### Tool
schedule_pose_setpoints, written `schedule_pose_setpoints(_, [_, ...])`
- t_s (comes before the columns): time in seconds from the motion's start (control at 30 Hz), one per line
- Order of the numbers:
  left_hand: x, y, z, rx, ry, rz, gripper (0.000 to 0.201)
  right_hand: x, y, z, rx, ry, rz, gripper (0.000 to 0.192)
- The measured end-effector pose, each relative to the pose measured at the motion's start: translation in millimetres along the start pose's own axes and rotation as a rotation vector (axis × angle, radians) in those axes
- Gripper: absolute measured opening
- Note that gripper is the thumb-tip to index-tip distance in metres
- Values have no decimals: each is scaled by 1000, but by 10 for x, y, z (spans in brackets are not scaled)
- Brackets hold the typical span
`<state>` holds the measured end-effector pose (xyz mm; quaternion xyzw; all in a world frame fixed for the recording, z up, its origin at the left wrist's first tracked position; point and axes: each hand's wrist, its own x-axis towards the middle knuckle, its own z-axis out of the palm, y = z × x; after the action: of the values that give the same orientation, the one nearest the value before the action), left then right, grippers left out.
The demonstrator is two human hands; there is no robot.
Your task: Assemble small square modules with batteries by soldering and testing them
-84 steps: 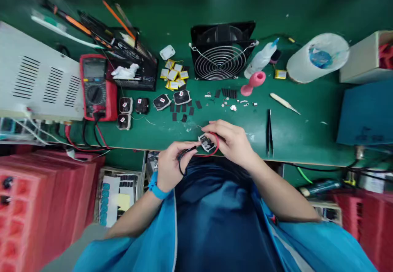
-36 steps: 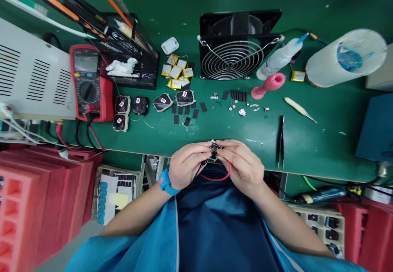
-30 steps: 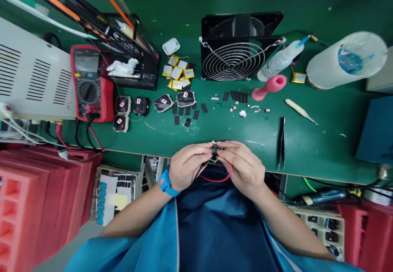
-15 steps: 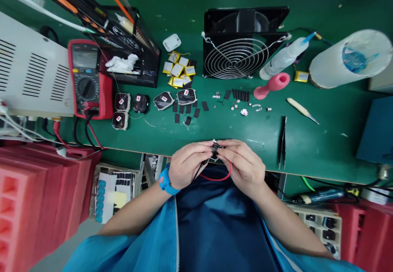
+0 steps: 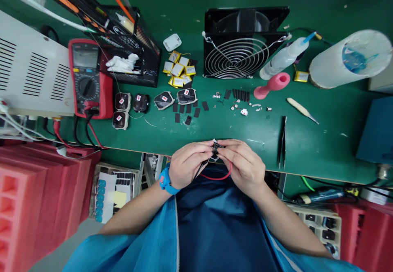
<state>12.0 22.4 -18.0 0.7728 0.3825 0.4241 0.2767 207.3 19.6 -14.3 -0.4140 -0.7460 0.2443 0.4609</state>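
At the bench's front edge, my left hand point(image 5: 190, 163) and my right hand point(image 5: 243, 165) meet, fingertips pinching a small dark electronic part point(image 5: 215, 148) between them. Fingers cover most of it, so its exact kind is unclear. A black lead point(image 5: 200, 167) comes out below my left fingers, and a red lead point(image 5: 219, 178) loops beneath my right hand. A blue strap point(image 5: 166, 180) circles my left wrist. Beyond my hands lie black pads point(image 5: 188, 120), several watch-like casings point(image 5: 186, 96) with dark faces, and tiny loose parts point(image 5: 244, 111).
A red multimeter point(image 5: 89, 79) stands left, beside a black mesh holder point(image 5: 150, 59). Yellow-edged batteries point(image 5: 177, 70) are heaped near a black fan point(image 5: 235, 55). To the right are tweezers point(image 5: 281, 143), a cream-handled tool point(image 5: 297, 106), a pink holder point(image 5: 272, 86), and a clear bottle point(image 5: 281, 59).
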Motion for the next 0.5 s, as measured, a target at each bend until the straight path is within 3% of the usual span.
schedule_pose_setpoints(0.5, [9, 5, -5, 33, -3, -4, 13, -2, 3, -3, -7, -3, 0, 31])
